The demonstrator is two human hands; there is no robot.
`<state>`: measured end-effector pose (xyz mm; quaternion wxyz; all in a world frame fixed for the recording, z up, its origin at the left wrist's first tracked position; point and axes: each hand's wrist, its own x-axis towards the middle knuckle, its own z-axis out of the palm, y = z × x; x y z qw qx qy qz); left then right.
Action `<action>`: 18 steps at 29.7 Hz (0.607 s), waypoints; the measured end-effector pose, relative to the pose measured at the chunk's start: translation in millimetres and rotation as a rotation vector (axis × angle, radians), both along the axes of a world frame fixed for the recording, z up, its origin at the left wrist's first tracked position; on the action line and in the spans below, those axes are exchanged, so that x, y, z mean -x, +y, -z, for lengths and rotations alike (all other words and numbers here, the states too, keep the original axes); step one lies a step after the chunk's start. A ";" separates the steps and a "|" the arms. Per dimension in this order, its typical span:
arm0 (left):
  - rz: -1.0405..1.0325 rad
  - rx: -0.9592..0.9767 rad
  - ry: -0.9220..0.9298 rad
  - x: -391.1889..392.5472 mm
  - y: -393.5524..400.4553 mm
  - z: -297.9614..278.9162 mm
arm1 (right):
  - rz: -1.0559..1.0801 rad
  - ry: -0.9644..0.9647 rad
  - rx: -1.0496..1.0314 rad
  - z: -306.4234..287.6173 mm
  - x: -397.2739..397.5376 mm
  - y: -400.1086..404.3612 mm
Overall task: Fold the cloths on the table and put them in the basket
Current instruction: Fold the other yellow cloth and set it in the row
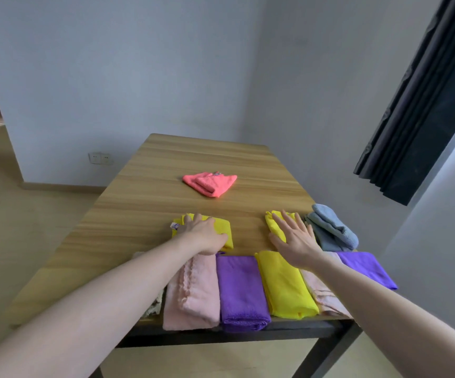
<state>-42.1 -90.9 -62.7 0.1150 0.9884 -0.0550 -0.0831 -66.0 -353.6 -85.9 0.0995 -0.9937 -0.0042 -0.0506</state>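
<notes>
A wooden table (144,170) is being seen from above, with many cloths lying on it. The left hand (203,234) is being laid on a folded yellow cloth (225,230) near the middle of the table; the fingers are being spread over its far edge and the thumb is being curled around its near edge, so the cloth is being grasped. A small white label (175,226) is showing at the left corner of this cloth.

The right hand (295,237) is being held flat, with the fingers straight and spread, released, over a second yellow cloth (275,226). It cannot be told whether the palm is being pressed on it or only held above it. Just to the right of this cloth, a blue-grey cloth (335,230) is lying in a loose bundle.

Along the near edge of the table a row of folded cloths is being kept side by side, touching: a pink cloth (193,290), a purple cloth (241,290), a long yellow cloth (286,285), a pale pink cloth (324,296) and another purple cloth (365,266). Farther away, well apart from the others, a coral cloth (210,182) is lying loosely folded. A dark curtain (422,99) is hanging at the right.
</notes>
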 end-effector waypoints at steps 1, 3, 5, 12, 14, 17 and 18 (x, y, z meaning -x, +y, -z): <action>-0.005 -0.015 0.013 1.2 -4.4 -0.5 | 0.014 0.009 0.008 3.0 1.6 -6.0; -0.008 -0.047 0.032 4.8 -16.9 0.6 | 0.044 0.037 0.017 9.8 9.3 -21.0; -0.016 -0.073 0.057 4.0 -22.8 4.4 | 0.074 0.066 0.017 17.5 13.5 -26.4; -0.013 -0.041 0.088 -2.6 -44.6 13.4 | 0.100 0.123 -0.011 34.8 17.8 -29.6; 0.025 -0.013 0.108 -5.9 -44.8 14.4 | 0.098 0.124 -0.007 37.2 17.5 -29.8; 0.100 0.007 0.110 -16.1 -44.7 23.3 | 0.096 0.117 -0.006 39.7 18.3 -31.3; 0.121 0.027 0.107 -16.7 -45.7 23.2 | 0.095 0.115 -0.007 39.9 18.0 -32.6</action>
